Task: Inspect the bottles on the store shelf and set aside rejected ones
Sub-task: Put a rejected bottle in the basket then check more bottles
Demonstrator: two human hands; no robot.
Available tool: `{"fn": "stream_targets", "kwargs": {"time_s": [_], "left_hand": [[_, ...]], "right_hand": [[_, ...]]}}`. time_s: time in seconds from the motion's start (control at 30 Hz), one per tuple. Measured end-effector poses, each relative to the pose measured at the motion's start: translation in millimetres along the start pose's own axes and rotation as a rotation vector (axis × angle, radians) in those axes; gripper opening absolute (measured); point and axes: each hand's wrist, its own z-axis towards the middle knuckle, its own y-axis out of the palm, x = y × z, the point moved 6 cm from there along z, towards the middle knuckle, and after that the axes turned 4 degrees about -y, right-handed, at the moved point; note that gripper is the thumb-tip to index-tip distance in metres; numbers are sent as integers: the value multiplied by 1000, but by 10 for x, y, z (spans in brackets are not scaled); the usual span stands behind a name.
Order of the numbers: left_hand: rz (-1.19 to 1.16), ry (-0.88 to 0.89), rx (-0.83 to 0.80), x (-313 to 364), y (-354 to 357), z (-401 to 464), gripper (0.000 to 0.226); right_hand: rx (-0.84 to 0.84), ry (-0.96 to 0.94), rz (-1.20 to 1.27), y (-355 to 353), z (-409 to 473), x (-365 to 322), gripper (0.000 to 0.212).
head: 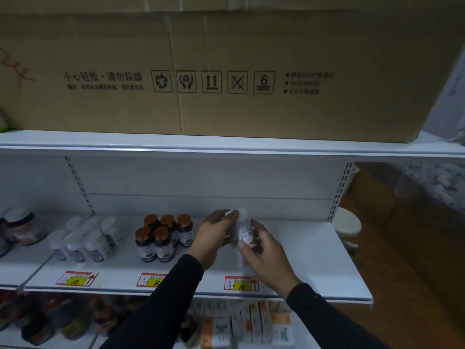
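Holding one white bottle (242, 230) up in both hands, just above the right part of the middle shelf (314, 260) and in front of its white back panel. Left hand (214, 236) wrapped round the bottle's left side, fingers (221, 214) curled over the cap end; right hand (268, 258) cupping it from the right, thumb laid across the printed label, fingers curled behind. Bottle blurred and tilted, label text too small to read; judged mid-inspection, verdict not yet visible. Lined up to the left on the same shelf: five dark bottles with copper-coloured lids (162, 236) in a tight cluster near the left hand, then a group of pale, white-capped bottles (88, 241), then larger dark jars (21, 229) at the far left edge. Fixed along the shelf lip: three red-and-yellow price tags (241, 283), one directly beneath the held bottle. Showing bare white surface to the right of the hands, with no separate pile of rejected bottles anywhere in view, so impossible to tell how many have been checked or set aside. Judged early or midway: the clusters on the left look undisturbed and likely remain to be examined. Resting overhead on the top shelf, a large cardboard box (226, 71); below, a lower shelf with blurred cartons (251, 323) and packets
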Motion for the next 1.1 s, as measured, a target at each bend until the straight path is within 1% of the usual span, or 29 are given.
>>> {"fn": "stream_targets", "kwargs": {"time_s": [0.13,0.17,0.23,0.33,0.4,0.47,0.57,0.63,0.7,0.83,0.9,0.97,1.03,1.1], "left_hand": [[-47,-22,26,-20,16,11,32],[-46,-23,23,-21,25,14,33],[-46,-26,2,-12,38,12,32],[-78,-36,-49,-4,35,10,26],[-85,-40,-71,0,27,13,26],[-77,-34,-68,9,25,10,25],[-95,-32,-28,15,16,7,30],[-99,-37,-12,12,14,8,38],[-89,-45,-26,9,30,12,41],[-130,-64,-82,30,56,12,25],[-130,-67,-97,41,54,19,24],[-121,-57,-80,49,43,27,24],[-113,-49,-61,57,46,31,27],[-101,-45,-61,67,67,35,29]], "right_hand": [[32,27,-69,-19,17,49,68],[34,36,-71,-28,23,50,70],[40,39,-76,-43,30,50,65],[37,26,-42,-51,19,50,49],[16,34,-30,-40,12,55,45],[4,44,-31,-31,15,65,47],[19,53,-61,-45,20,75,68],[30,55,-61,-56,21,65,74],[38,50,-57,-66,27,64,70],[25,53,12,-62,35,94,49],[11,52,21,-53,35,102,45],[9,46,24,-47,32,90,49],[14,35,-12,-47,33,72,60],[25,37,-48,-57,44,60,65]]}}
